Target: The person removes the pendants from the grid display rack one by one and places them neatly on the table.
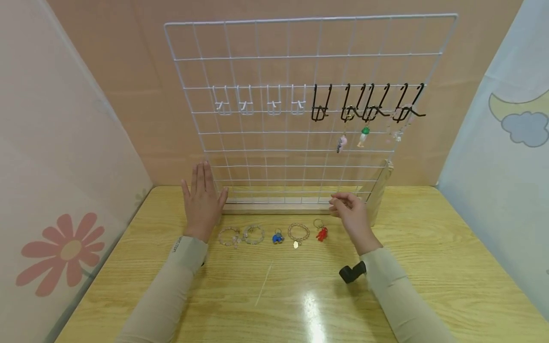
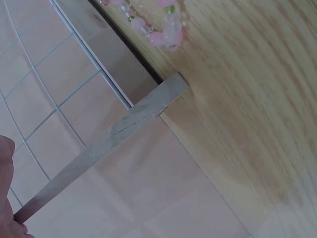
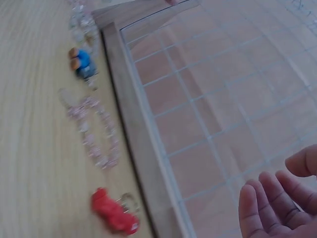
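Observation:
My left hand (image 1: 201,205) is at the left side of a white wire grid rack (image 1: 288,86), fingers straight and pointing up. In the left wrist view part of that hand (image 2: 7,198) meets the upper end of the wooden side post (image 2: 111,139). Before the rack's lower right part, my right hand (image 1: 352,214) has its fingers loosely bent and nothing between them. Nearest to it on the table lie a red figure keychain (image 1: 322,234) and a pink beaded bracelet (image 1: 298,232). Farther left are a blue figure keychain (image 1: 278,237) and two more beaded bracelets (image 1: 254,234).
Several white hooks (image 1: 245,102) and several black hooks (image 1: 319,107) hang on the grid. From the black ones hang a pinkish-grey charm (image 1: 341,143), a green-and-white charm (image 1: 364,135) and a beaded strand (image 1: 397,136). Fabric-like walls (image 1: 73,157) stand around the wooden table (image 1: 240,305).

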A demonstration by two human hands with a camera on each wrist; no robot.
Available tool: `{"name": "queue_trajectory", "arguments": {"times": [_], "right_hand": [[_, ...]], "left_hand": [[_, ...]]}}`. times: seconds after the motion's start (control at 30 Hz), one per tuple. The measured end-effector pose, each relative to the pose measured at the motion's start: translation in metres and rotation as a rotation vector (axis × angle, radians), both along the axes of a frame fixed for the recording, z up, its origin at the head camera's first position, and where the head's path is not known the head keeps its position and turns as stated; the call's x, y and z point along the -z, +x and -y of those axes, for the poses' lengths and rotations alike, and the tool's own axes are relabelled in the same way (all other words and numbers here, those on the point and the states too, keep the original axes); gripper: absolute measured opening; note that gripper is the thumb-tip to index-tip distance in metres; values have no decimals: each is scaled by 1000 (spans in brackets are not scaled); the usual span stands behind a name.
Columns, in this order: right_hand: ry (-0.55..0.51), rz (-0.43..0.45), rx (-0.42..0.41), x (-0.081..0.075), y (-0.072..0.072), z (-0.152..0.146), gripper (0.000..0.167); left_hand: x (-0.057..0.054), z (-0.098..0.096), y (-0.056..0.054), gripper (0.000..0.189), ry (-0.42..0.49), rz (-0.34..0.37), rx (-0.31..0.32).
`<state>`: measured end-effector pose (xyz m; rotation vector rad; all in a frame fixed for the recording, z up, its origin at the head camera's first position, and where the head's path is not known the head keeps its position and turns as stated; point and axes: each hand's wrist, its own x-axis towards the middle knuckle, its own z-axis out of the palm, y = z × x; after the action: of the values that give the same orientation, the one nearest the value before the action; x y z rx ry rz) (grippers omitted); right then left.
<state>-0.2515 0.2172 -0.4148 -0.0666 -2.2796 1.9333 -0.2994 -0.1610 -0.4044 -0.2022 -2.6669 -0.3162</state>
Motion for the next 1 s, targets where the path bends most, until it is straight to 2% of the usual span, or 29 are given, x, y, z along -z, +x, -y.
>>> {"name": "queue_trajectory", "arguments": {"times": [0.2, 0.4, 0.63, 0.8, 1.0], "right_hand": [[-22, -179, 43, -25, 1, 5, 34], [18, -299, 88, -54, 7, 12, 33], [37, -497, 115, -86, 5, 22, 40], [21, -534, 120, -102, 0, 25, 47], [46, -493, 116, -120, -6, 27, 52]], "left_hand": [[0, -1, 1, 90, 3, -2, 7], [0, -1, 1, 91, 6, -4, 11], [0, 0, 1, 90, 2, -3, 10], [-1, 0, 2, 90, -2, -12, 6], [-2, 0, 3, 90, 7, -5, 14]]}}
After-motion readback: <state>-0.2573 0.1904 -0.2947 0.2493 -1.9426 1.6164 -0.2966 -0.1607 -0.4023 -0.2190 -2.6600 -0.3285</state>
